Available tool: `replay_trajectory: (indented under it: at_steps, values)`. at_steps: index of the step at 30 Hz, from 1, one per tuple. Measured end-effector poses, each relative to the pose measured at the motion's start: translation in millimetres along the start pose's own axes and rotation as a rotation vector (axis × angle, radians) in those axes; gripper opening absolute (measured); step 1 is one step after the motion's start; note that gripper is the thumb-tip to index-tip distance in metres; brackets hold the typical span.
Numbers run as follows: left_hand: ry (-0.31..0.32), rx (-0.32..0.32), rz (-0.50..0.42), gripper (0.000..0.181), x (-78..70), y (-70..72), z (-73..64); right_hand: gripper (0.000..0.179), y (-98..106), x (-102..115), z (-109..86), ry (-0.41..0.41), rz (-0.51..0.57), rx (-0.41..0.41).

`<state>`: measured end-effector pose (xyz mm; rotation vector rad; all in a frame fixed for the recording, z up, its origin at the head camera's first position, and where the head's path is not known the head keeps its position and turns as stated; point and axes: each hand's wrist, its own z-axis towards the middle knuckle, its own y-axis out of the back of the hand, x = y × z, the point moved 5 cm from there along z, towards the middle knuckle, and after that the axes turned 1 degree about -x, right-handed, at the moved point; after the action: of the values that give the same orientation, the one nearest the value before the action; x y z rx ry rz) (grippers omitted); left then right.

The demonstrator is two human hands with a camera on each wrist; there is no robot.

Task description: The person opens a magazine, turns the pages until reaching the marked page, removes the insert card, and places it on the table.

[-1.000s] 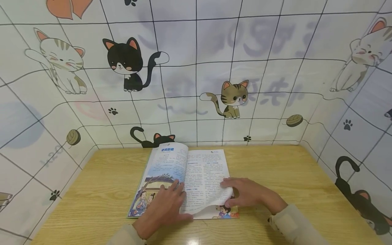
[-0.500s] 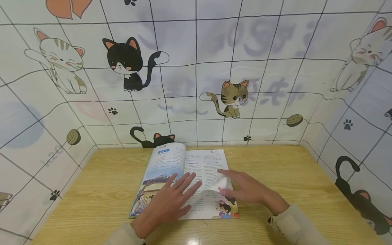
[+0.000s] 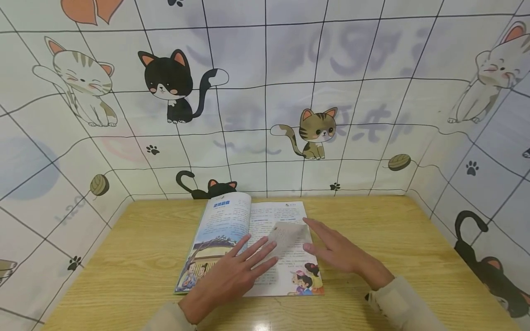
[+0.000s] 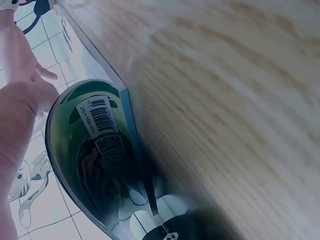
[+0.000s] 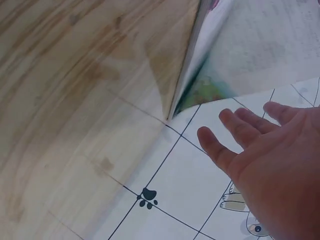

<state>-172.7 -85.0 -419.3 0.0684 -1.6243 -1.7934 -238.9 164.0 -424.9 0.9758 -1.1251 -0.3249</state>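
Observation:
An open magazine [image 3: 223, 223] lies on the wooden table, with a title and drawn scene on its left page and printed text on its right. Across the middle of the spread my left hand [image 3: 233, 273] lies with fingers straight and spread. A thin page [image 3: 288, 233] curls over on the right side, its greyish underside showing beside the left fingertips. My right hand [image 3: 341, 253] is at the magazine's right edge, fingers extended and thumb apart, holding nothing. The left wrist view shows the green back cover [image 4: 70, 130] curving up, with a barcode label [image 4: 102, 117].
Wooden table surface [image 3: 372, 220] surrounds the magazine. White grid-patterned cloth walls [image 3: 248, 115] with cartoon cats enclose the back and both sides. In the right wrist view the magazine's corner [image 5: 200, 90] rises near the right fingers.
The right hand has released the lower page corner and moved slightly up and away. The left hand has slid right, fingers spreading over the spread. The curling page has shifted upward.

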Motion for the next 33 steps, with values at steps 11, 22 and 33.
replay_trajectory:
  at_steps: [11, 22, 33]
  values:
    - [-0.002, -0.005, 0.093, 0.034, -0.1, -10.6, -4.1, 0.095, -11.3, -15.8, -2.3, 0.017, -0.062, 0.135]
    - [0.004, 0.06, 0.071, 0.02, -6.3, -14.1, -4.8, 0.099, -20.9, -11.1, -8.7, 0.091, -0.111, 0.304]
    - [0.112, 0.062, 0.067, 0.022, -0.7, -13.4, -6.9, 0.101, -23.4, -13.1, -4.9, 0.085, -0.164, 0.295]
